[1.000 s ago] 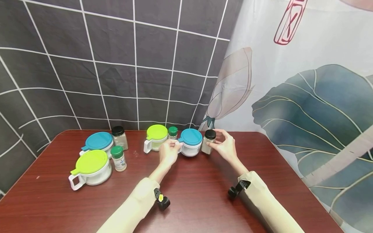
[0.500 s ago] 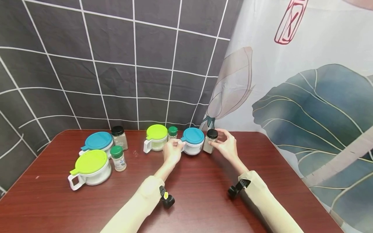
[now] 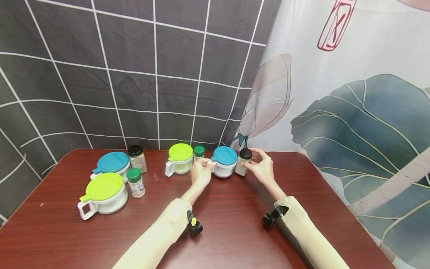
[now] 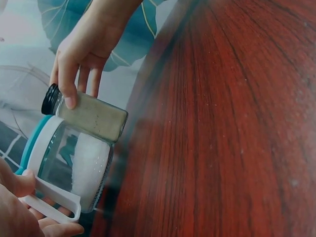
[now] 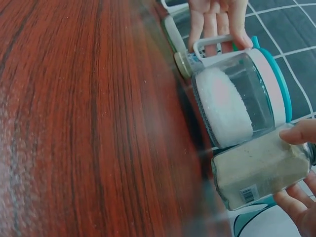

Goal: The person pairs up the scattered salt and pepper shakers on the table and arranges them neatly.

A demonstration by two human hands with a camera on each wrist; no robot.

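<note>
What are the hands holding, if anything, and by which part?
The left hand holds the round, transparent, blue-lidded jar by its white handle; the right hand grips the square, transparent, black-capped bottle by its upper body.

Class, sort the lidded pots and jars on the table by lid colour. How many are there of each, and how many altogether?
Blue-lidded pots: 2
Lime-lidded pots: 2
Black-lidded jars: 2
Dark-green-lidded jars: 2
Total: 8
</note>
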